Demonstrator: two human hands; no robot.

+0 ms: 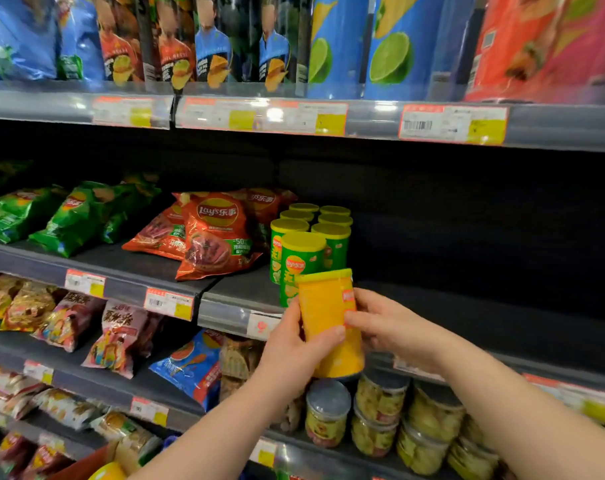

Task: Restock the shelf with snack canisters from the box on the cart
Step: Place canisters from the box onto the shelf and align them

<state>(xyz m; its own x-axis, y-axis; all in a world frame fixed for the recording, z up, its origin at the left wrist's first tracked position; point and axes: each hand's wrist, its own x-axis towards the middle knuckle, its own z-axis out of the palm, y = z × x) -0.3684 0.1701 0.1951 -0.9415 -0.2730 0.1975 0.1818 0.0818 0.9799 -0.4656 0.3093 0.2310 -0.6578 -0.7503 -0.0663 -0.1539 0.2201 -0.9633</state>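
Note:
A yellow snack canister [323,308] is held upright in front of the middle shelf [225,310]. My left hand [294,348] grips its lower left side, thumb across the front. My right hand [380,323] holds its right side with the fingers curled on it. Just behind it, several green canisters with yellow lids [303,251] stand in rows on the shelf. The shelf to the right of them is dark and bare. The box and cart are out of view, apart from a yellow object [109,472] at the bottom edge.
Red chip bags [214,233] and green chip bags [69,216] lie left of the canisters. Tall chip tubes and bags [391,46] fill the top shelf. Clear jars with grey lids [380,407] stand on the shelf below my hands. Snack bags [121,337] fill the lower left shelves.

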